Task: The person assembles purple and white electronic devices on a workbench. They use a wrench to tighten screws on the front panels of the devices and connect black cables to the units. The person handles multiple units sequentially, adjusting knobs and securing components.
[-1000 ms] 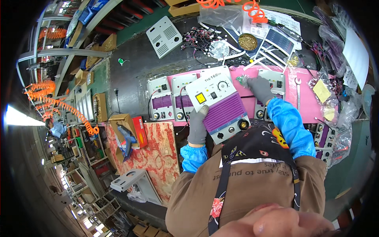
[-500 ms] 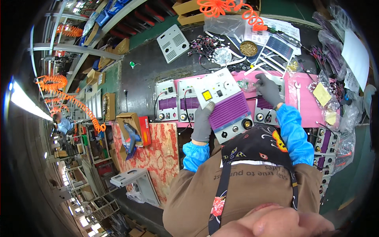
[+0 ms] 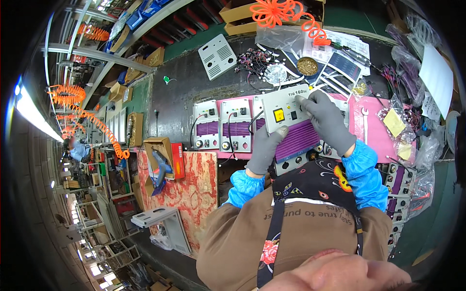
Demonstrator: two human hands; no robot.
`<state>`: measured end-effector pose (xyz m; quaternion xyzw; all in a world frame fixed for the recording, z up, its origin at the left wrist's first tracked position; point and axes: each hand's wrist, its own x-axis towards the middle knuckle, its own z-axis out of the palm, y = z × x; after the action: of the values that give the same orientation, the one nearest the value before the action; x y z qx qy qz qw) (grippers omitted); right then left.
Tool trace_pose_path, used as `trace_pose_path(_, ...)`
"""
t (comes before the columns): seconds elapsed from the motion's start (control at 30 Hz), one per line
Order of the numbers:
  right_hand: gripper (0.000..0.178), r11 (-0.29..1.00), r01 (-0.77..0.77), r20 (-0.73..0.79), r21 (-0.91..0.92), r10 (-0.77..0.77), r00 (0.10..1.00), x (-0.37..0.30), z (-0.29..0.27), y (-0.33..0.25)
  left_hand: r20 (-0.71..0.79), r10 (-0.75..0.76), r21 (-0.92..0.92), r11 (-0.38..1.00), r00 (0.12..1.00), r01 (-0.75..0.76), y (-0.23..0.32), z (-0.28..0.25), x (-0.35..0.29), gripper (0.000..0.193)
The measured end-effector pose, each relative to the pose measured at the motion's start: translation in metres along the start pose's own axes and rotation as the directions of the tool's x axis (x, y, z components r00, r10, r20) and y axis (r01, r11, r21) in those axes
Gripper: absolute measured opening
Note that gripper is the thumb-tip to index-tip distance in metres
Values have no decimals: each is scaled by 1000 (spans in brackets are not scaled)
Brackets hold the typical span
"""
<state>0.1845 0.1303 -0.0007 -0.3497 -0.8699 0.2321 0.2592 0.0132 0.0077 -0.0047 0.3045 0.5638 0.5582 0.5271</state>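
My left hand (image 3: pixel 267 148), in a grey glove, grips the left edge of a welder front panel (image 3: pixel 297 137), thumb on its face. The panel stands tilted before my apron, white at the top with a yellow switch (image 3: pixel 278 115), purple louvres in the middle and sockets at the bottom. My gloved right hand (image 3: pixel 328 119) is at its upper right, fingers closed together against the white face. Whatever they pinch is hidden beneath them. Behind the held panel, similar panels with cables, such as the left one (image 3: pixel 207 127), lie on a pink mat (image 3: pixel 358 140).
A bowl of small brass-coloured parts (image 3: pixel 307 66), a wire bundle (image 3: pixel 259 63) and a grey vented plate (image 3: pixel 217 56) lie on the dark bench. A wrench (image 3: pixel 365 121) rests on the mat. An orange coiled hose (image 3: pixel 274 13) hangs above. An opened box (image 3: pixel 159 162) stands left.
My right hand has come left from beside a clear plastic bag onto the panel's upper face. The panel has moved slightly right and turned more upright, with my left hand still holding it.
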Motion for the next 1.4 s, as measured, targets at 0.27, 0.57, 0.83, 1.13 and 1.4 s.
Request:
trace_pose_path(0.27, 18, 970, -104, 30, 218, 100, 995, -1, -1, -4, 14, 18, -4, 1000, 1000, -18, -6, -3, -3, 43)
trace_pose_path(0.57, 19, 981, -90, 0, 172, 92, 996, -1, 0, -6, 23, -35, 12, 999, 999, 34, -5, -4, -3, 42)
trace_pose_path(0.83, 28, 981, -58, -64, 183, 70, 995, 1, 7, -8, 48, -32, 34, 999, 998, 31, -3, -2, -4, 40)
trace_pose_path(1.13, 37, 976, -51, -98, 210, 73, 992, 2, 11, -13, 76, -14, 111, 994, 997, 6, -4, -3, -2, 41)
trace_pose_path(1.4, 32, 988, 122, -112, -99, -133, 985, 0, 16, -12, 120, -9, 73, 997, 993, 0, -4, -2, -3, 42)
